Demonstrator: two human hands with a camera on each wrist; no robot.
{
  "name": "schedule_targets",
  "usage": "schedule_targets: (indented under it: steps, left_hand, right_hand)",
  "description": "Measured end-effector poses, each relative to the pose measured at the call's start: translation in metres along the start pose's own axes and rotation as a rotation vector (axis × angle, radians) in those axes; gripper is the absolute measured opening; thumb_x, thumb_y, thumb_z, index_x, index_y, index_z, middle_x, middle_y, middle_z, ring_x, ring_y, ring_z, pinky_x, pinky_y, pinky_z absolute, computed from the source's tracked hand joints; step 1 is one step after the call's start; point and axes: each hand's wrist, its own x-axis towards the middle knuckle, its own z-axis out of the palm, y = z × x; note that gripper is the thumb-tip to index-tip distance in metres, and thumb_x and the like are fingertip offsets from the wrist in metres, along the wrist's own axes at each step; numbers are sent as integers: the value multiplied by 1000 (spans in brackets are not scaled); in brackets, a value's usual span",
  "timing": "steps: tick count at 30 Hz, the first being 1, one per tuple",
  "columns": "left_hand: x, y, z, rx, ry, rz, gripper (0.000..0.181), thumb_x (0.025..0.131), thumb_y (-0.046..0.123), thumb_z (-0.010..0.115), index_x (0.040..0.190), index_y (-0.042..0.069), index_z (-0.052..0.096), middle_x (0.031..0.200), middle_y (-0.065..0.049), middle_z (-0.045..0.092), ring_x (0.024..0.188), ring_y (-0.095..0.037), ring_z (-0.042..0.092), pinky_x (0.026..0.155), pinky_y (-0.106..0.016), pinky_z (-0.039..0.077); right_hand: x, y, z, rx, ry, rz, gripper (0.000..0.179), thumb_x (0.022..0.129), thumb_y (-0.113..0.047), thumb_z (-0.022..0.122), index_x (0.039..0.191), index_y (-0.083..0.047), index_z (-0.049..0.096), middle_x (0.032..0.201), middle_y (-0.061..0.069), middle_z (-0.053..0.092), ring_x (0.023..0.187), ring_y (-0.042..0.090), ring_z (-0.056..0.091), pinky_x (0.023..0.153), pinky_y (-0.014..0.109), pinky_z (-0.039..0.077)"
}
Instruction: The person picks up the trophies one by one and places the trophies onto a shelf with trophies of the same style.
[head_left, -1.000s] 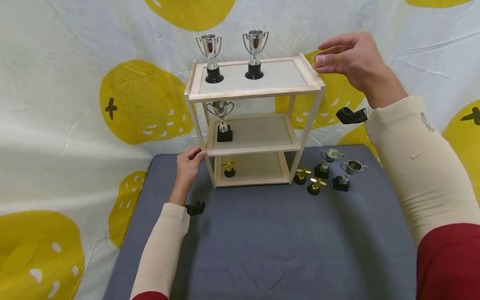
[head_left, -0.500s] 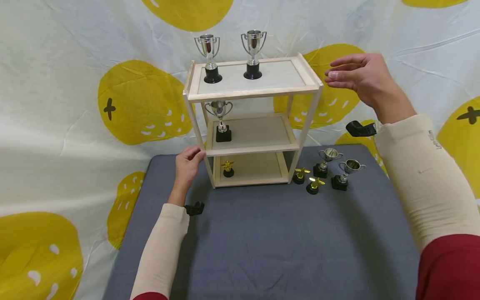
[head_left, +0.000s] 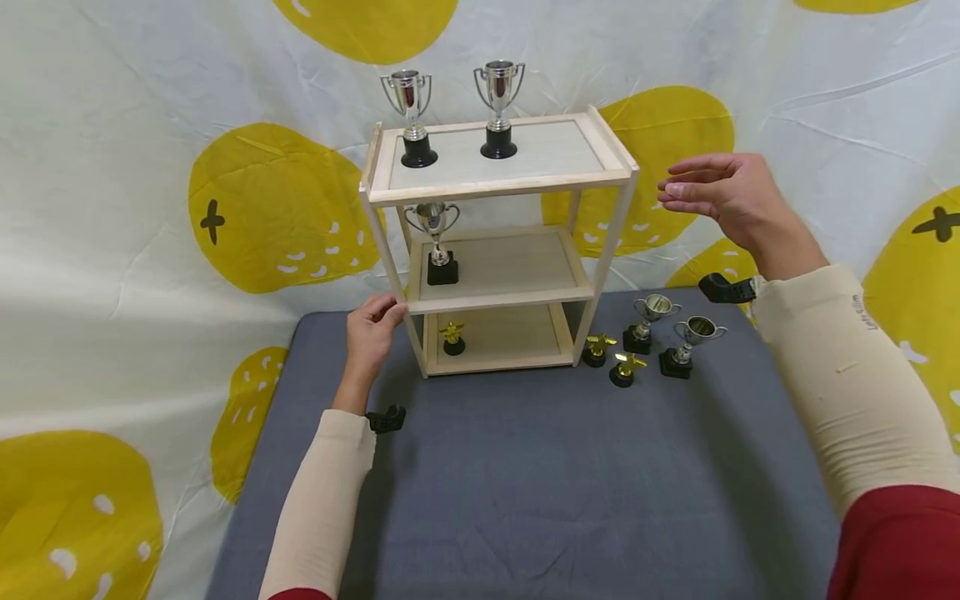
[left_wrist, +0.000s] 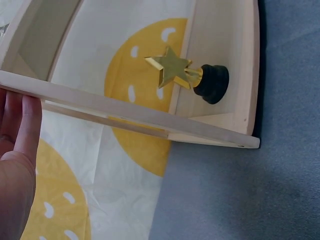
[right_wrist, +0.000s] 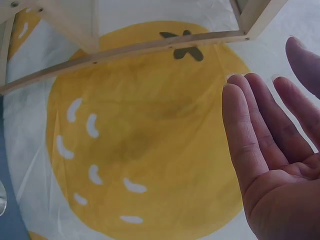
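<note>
Head view: I see left hand (head_left: 371,329) pinching left post (head_left: 383,250) of wooden shelf (head_left: 510,297); right hand (head_left: 723,192) loose, grip wide, beside shelf.

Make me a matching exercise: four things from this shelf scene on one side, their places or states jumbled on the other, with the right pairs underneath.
Things
1. Left hand
2. Right hand
3. Square-based silver cup inside the rack
4. Gold star inside the rack

Places or states
A. On the bottom shelf
B. Raised in the air, holding nothing
C. On the middle shelf
D. Fingers against a front post

Right pairs: 1-D, 2-B, 3-C, 4-A
</note>
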Motion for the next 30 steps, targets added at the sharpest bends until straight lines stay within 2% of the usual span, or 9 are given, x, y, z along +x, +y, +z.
schedule_targets:
  steps: [11, 22, 30]
  left_hand:
    - [0, -1, -1, -14, -6, 3, 32, 100, 18, 71, 121, -7, 73, 103, 7, 63, 98, -3, 66, 87, -12, 58]
    - [1, -1, -1, -4, 1, 17, 29, 99, 14, 72, 119, -8, 73, 103, 6, 63, 94, -3, 64, 85, -12, 58]
    - [1, -2, -1, 3, 1, 14, 30, 100, 16, 71, 118, -7, 74, 103, 5, 63, 94, -4, 64, 84, -12, 58]
  right_hand:
    - [-8, 16, -17, -36, 26, 29, 22, 91, 12, 71, 108, 1, 78, 98, 13, 81, 83, 24, 81, 72, 33, 66]
    - [-20, 32, -39, -26, 38, 44, 24, 92, 14, 68, 111, 4, 77, 100, 12, 81, 89, 23, 81, 75, 33, 66]
    - [-28, 42, -53, -58, 47, 49, 23, 92, 14, 68, 108, 1, 79, 99, 10, 81, 89, 22, 81, 74, 32, 66]
